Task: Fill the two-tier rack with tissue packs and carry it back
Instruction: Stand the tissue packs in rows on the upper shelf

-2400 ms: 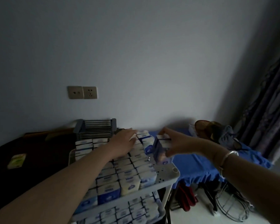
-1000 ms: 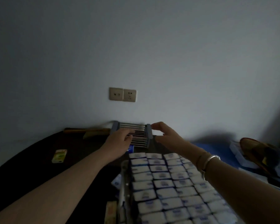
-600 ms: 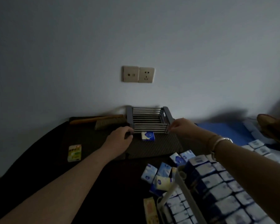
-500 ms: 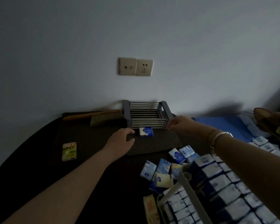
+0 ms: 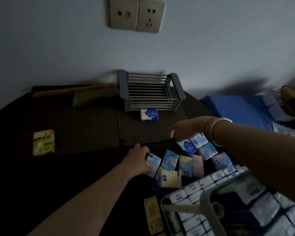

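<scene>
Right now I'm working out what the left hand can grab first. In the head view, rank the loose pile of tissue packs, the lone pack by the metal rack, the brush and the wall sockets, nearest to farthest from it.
1. Loose tissue packs: touching the left hand, on its right.
2. Lone pack: beyond, in front of the metal rack.
3. Brush: far left, by the wall.
4. Wall sockets: high on the wall.

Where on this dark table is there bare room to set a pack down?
Bare: mat between yellow card, brush and lone pack. Crowded: loose packs between left hand, right hand and rack.
</scene>
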